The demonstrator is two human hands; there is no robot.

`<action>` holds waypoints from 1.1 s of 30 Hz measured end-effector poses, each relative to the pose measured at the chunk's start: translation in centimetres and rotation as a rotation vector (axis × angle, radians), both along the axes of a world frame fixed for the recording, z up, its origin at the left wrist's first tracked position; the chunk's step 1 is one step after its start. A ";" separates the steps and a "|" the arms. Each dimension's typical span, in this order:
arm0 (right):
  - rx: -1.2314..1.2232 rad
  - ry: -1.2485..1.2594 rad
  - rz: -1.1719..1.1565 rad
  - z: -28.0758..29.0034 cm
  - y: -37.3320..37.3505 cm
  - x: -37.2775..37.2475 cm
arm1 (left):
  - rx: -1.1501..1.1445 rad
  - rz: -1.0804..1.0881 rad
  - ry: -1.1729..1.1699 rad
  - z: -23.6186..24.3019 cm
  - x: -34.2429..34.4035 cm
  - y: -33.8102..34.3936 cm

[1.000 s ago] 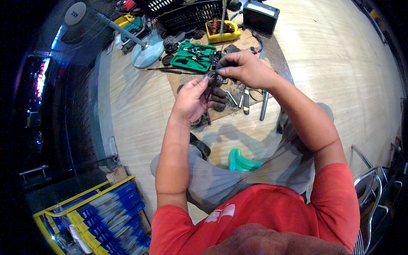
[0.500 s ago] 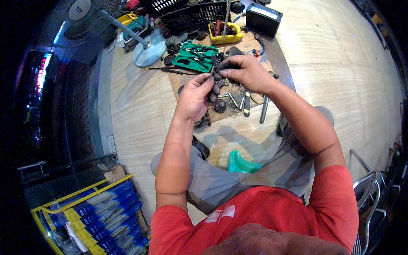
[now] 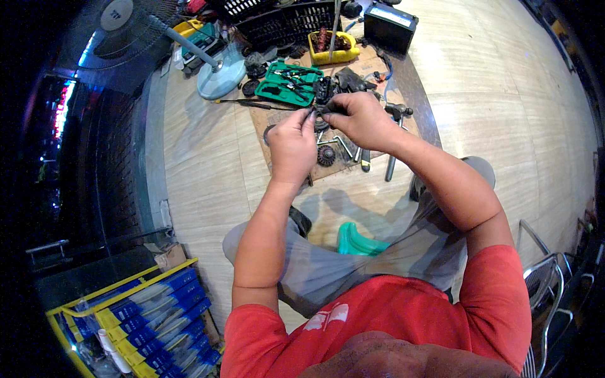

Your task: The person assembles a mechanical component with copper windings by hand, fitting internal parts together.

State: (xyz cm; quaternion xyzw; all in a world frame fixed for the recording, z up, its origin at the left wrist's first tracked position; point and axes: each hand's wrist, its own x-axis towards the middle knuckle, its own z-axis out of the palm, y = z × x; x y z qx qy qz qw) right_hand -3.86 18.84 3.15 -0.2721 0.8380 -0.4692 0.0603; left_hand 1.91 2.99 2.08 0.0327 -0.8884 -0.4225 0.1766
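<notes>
Above a stained cardboard sheet (image 3: 302, 174), my left hand (image 3: 294, 145) is closed, its fingertips pinching a small dark part whose kind I cannot make out. My right hand (image 3: 364, 124) meets it from the right, thumb and forefinger pressed together at the same spot; whatever they grip is mostly hidden. Just below the fingers lies a dark toothed gear (image 3: 326, 155). Beside it are an L-shaped hex key (image 3: 343, 146) and a yellow-and-black handled tool (image 3: 365, 161). To the right of my right hand rests a hammer (image 3: 398, 110), its handle partly behind my forearm.
An open green tool case (image 3: 270, 92) lies beyond my hands. Behind it stand a yellow bin (image 3: 328, 60), a black crate (image 3: 283, 28) and a black battery (image 3: 391, 31). A fan base (image 3: 222, 80) is far left, a blue-and-yellow rack (image 3: 151, 315) near left.
Both hands have turned, and the left now shows more of its back. The right has lowered slightly. Dark rounded pieces seen by the left fingers are now hidden or out of sight.
</notes>
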 end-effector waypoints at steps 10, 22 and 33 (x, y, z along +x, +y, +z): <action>0.320 0.321 0.279 -0.5 1.0 -0.5 | -0.630 -0.259 -0.156 -0.4 0.3 -0.1; -0.110 -0.122 0.324 -0.8 1.6 -2.3 | 0.137 -0.319 -0.111 1.6 0.6 -1.4; -0.081 -0.145 0.050 -1.7 -0.2 -0.4 | -0.223 -0.133 0.167 0.1 -0.1 -0.8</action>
